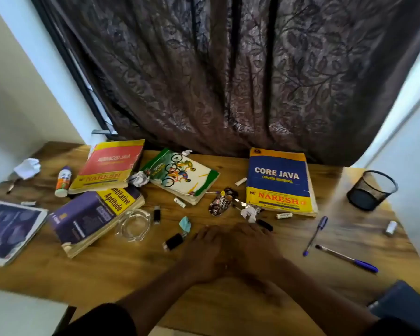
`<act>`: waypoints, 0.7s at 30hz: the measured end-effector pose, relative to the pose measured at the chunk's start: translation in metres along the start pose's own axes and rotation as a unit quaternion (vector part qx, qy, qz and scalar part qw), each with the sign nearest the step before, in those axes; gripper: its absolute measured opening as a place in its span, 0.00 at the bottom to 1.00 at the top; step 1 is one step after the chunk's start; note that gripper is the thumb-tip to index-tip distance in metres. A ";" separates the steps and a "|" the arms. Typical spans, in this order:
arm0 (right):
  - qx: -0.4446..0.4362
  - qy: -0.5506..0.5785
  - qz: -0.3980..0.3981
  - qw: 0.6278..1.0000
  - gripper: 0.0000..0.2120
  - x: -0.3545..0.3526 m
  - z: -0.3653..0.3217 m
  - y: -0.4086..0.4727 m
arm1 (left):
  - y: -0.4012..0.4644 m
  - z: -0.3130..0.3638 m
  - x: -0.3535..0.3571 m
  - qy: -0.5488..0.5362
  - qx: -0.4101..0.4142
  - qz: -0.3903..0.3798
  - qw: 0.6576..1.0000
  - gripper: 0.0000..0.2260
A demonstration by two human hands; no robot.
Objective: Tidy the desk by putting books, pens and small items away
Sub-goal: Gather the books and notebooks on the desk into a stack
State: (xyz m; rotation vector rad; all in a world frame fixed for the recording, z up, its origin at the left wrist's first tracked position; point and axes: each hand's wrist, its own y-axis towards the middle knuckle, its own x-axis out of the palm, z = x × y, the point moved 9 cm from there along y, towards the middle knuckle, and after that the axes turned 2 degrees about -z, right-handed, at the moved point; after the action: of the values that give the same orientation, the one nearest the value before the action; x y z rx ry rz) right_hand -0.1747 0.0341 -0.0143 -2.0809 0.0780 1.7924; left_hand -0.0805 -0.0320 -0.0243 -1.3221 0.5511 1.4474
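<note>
Rested flat, side by side and touching, both hands: left hand (pixel 205 251), right hand (pixel 251 246), fingers straight, holding nothing, near centre of the surface (pixel 136 270). Lay right of them 2 pens (pixel 316 235), light, slippery; likely best pinched mid-barrel. Stood far right, mesh cup (pixel 371 190).

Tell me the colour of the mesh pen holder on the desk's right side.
Black. The mesh pen holder shows only in the head view.
</note>
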 end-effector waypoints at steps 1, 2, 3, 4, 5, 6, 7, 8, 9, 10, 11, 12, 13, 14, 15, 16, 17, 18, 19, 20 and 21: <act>0.000 -0.006 -0.015 1.000 0.33 0.005 0.002 0.002 | 0.000 0.001 0.002 -0.004 0.000 -0.006 1.000 0.41; 0.009 -0.014 -0.021 1.000 0.33 0.003 0.004 0.001 | 0.001 0.003 0.004 -0.011 -0.001 -0.007 1.000 0.41; 0.011 -0.028 -0.026 0.999 0.33 0.003 0.006 0.002 | 0.002 0.002 0.006 -0.013 -0.001 -0.007 1.000 0.41; 0.015 -0.038 -0.034 0.999 0.34 0.002 0.007 0.002 | 0.000 0.002 0.004 -0.017 0.000 -0.004 1.000 0.41; 0.011 -0.042 -0.049 0.998 0.34 0.005 0.006 0.005 | 0.001 -0.001 0.005 -0.024 0.002 0.005 1.000 0.41; 0.007 -0.043 -0.058 0.997 0.34 0.001 0.002 0.005 | -0.002 -0.006 0.003 -0.027 0.003 0.019 0.999 0.40; 0.013 -0.046 -0.067 0.997 0.33 0.001 -0.001 0.008 | -0.004 -0.011 0.000 -0.033 0.004 0.034 0.999 0.40; 0.027 -0.045 -0.071 0.996 0.32 -0.003 -0.003 0.011 | -0.009 -0.016 -0.008 -0.029 0.003 0.048 0.998 0.39; 0.041 -0.041 -0.049 0.997 0.30 -0.009 -0.005 0.016 | -0.014 -0.023 -0.015 -0.035 -0.001 0.066 0.997 0.37; 0.052 -0.038 -0.018 0.998 0.28 -0.019 -0.006 0.020 | -0.017 -0.029 -0.021 -0.036 -0.003 0.089 0.995 0.36; 0.053 -0.040 0.002 0.998 0.26 -0.025 -0.011 0.023 | -0.021 -0.038 -0.027 -0.040 -0.009 0.106 0.994 0.35; 0.050 -0.064 -0.021 0.996 0.23 -0.025 -0.017 0.025 | -0.026 -0.045 -0.034 -0.045 -0.016 0.117 0.992 0.36; 0.044 -0.087 -0.052 0.994 0.21 -0.021 -0.019 0.027 | -0.029 -0.054 -0.043 -0.051 -0.023 0.130 0.990 0.35; 0.036 -0.111 -0.077 0.990 0.21 -0.023 -0.024 0.028 | -0.033 -0.066 -0.054 -0.051 -0.027 0.148 0.987 0.35; 0.037 -0.109 -0.089 0.989 0.21 -0.027 -0.024 0.031 | -0.035 -0.076 -0.063 -0.050 -0.034 0.162 0.985 0.33; 0.041 -0.109 -0.097 0.988 0.21 -0.031 -0.025 0.035 | -0.037 -0.087 -0.074 -0.049 -0.044 0.174 0.983 0.32; 0.045 -0.098 -0.100 0.989 0.21 -0.034 -0.030 0.041 | -0.040 -0.101 -0.085 -0.042 -0.055 0.189 0.980 0.30; 0.051 -0.090 -0.110 0.988 0.22 -0.035 -0.034 0.047 | -0.043 -0.116 -0.096 -0.031 -0.064 0.207 0.976 0.29; 0.057 -0.085 -0.122 0.987 0.23 -0.035 -0.039 0.052 | -0.047 -0.132 -0.109 -0.021 -0.074 0.226 0.971 0.28; 0.061 -0.079 -0.129 0.987 0.25 -0.032 -0.042 0.056 | -0.051 -0.146 -0.121 -0.018 -0.086 0.243 0.966 0.27; 0.063 -0.075 -0.132 0.986 0.27 -0.031 -0.046 0.060 | -0.055 -0.164 -0.131 -0.017 -0.103 0.257 0.961 0.26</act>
State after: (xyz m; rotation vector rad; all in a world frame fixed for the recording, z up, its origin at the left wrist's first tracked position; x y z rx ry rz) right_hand -0.1545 -0.0426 0.0047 -1.7717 -0.1180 1.7273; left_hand 0.0168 -0.2036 0.0649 -1.3717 0.7753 1.9933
